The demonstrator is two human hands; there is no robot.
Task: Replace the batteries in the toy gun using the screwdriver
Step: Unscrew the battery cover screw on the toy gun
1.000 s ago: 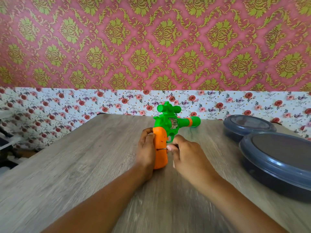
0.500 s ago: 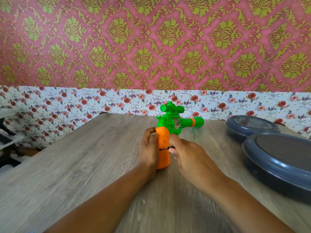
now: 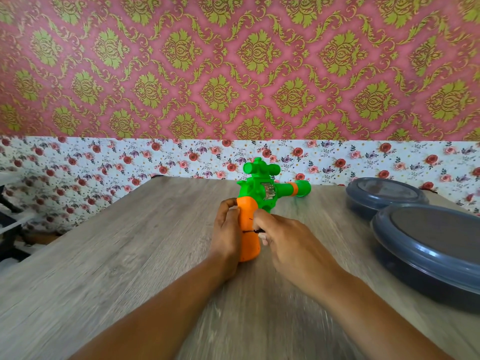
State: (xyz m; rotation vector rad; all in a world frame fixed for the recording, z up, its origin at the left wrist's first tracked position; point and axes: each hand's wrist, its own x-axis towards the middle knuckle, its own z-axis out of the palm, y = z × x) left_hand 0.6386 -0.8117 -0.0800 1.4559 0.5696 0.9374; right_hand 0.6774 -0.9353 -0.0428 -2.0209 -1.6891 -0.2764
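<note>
Pink-and-gold wallpaper above, a floral band below, and a grey wood-grain surface [image 3: 104, 255] under it all. One toy gun [image 3: 262, 193] sits mid-surface, far from the camera: green barrel pointing right along the back wall, orange handle running toward the viewer. The left hand [image 3: 227, 232] wraps the handle's left side, fingers curled over its top. The right hand [image 3: 288, 242] pinches one screwdriver [image 3: 255, 231], thin shaft level, tip against the handle's right face. Its own handle is buried in the fingers, hard to make out. Two grey lidded containers [image 3: 428, 245] sit right, the nearer cut off by the frame edge.
</note>
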